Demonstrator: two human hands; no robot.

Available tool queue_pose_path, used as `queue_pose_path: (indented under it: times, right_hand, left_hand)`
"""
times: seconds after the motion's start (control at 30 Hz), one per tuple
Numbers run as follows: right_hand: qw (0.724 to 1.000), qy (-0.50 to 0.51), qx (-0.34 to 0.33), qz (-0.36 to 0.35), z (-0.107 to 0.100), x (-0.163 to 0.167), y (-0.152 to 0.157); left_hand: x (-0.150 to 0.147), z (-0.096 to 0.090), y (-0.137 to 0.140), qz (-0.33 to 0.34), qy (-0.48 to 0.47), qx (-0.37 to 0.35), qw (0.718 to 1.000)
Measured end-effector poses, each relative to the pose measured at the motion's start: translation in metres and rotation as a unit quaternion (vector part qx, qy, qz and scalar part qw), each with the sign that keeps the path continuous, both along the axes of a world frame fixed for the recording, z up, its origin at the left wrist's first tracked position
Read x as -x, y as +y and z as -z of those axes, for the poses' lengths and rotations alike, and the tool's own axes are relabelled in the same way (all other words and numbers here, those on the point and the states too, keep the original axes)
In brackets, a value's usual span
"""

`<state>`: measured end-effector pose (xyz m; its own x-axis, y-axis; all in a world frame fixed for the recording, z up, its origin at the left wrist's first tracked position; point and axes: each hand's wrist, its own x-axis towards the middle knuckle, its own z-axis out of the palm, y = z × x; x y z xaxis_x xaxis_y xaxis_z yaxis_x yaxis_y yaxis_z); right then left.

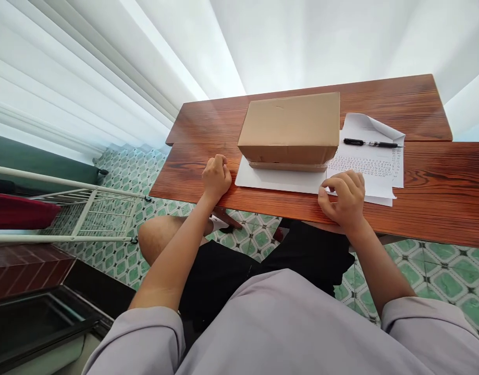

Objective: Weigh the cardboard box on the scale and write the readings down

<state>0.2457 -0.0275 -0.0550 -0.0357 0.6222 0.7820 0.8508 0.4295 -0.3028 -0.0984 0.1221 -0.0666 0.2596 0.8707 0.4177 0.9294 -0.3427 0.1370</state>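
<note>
My left hand [217, 177] rests on the wooden table left of the cardboard box, its fingers curled into a loose fist with nothing showing in it. A closed brown cardboard box [290, 122] sits across a flat white sheet or board [278, 179]. At that sheet's right end, my right hand [344, 197] lies with fingers curled and thumb close to the forefinger; no object shows in it. Partly beneath this hand are handwritten papers [364, 164], the top one's far corner curling up. A black pen [372, 143] lies across them.
The wooden table [438, 182] has a gap between its boards at the right. White curtains [302, 41] hang behind it. At the left, a white drying rack [83, 213] with cloth on it stands on the green patterned tile floor [118, 166].
</note>
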Motion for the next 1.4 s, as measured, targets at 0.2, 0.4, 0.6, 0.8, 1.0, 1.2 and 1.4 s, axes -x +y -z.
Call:
queue_pose_path:
  times: [0.2, 0.4, 0.6, 0.8, 1.0, 1.2, 1.4]
  right_hand:
    - [0.998, -0.04, -0.035, -0.031, -0.006, 0.0032, -0.0018]
    - [0.999, -0.031, -0.002, -0.043, -0.0033, 0.0034, -0.0036]
    - [0.999, -0.019, 0.028, -0.042, -0.0002, 0.003, -0.0038]
    - [0.997, -0.028, 0.028, -0.063, -0.0033, 0.0033, -0.0031]
    - [0.997, -0.029, 0.033, -0.071, -0.0043, 0.0031, -0.002]
    - [0.996, -0.03, 0.054, -0.066, -0.0037, 0.0019, -0.0013]
    - [0.993, -0.069, 0.072, -0.067, -0.0051, 0.0035, 0.0019]
  left_hand:
    - [-0.0008, -0.0009, 0.0008, -0.006, -0.001, 0.007, 1.0]
    - [-0.0008, 0.0, 0.0021, -0.009, -0.001, 0.011, 1.0]
    - [-0.0026, -0.0006, 0.0009, -0.022, -0.002, 0.009, 1.0]
    - [-0.003, 0.0007, 0.0021, -0.01, -0.007, 0.009, 1.0]
    - [-0.0039, 0.0002, 0.0013, 0.018, -0.016, -0.006, 1.0]
    - [-0.0041, 0.0001, -0.0001, 0.058, -0.02, -0.011, 0.998]
    - [-0.0053, -0.003, -0.0031, 0.109, -0.006, -0.029, 0.994]
